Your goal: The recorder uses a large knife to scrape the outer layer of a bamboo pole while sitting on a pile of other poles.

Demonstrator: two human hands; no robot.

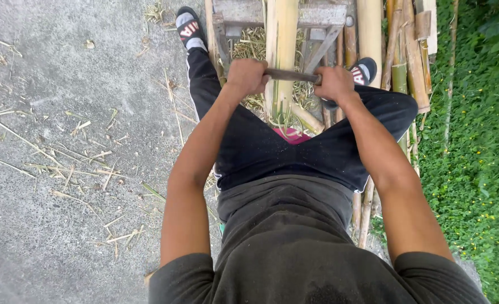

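A dark, flat metal blade (290, 75) was gripped at both ends in the upper centre of the frame, left hand (247, 76) and right hand (334, 84) clenched, laid across a pale yellow bamboo pole (286, 39).

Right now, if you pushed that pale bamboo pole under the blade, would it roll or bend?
The bamboo pole looks thick and straight, so probably stiff. Being round, it might roll, though the wooden frame and neighbouring poles likely hem it in. Both hands grip the blade across it.
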